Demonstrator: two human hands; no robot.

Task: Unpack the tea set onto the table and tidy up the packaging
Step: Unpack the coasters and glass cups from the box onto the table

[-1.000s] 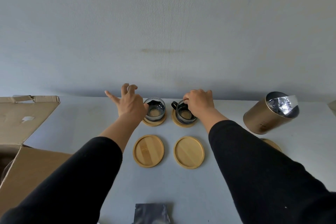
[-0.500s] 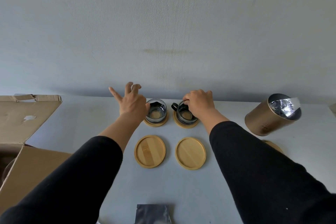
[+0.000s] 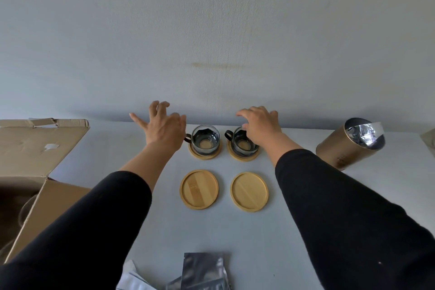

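Observation:
Two small glass cups with dark handles stand on round bamboo coasters at the back of the white table (image 3: pixel 235 238): the left cup (image 3: pixel 206 140) and the right cup (image 3: pixel 242 143). In front of them lie two bare coasters, the left one (image 3: pixel 199 189) and the right one (image 3: pixel 249 192). My left hand (image 3: pixel 162 129) hovers just left of the left cup, fingers spread, holding nothing. My right hand (image 3: pixel 261 126) hangs over the right cup's right side with fingers curled and raised off the rim; it hides part of that cup.
An open cardboard box (image 3: pixel 35 148) fills the left side, flaps up. A gold tin (image 3: pixel 341 150) at the right leans with a silver foil bag (image 3: pixel 364 133) in its mouth. Silver pouches (image 3: pixel 204 271) lie at the table's near edge. The wall is close behind the cups.
My left hand has slid left off the left cup, baring its handle. My right hand's fingers have lifted from the right cup's rim. Both cups stay on their coasters.

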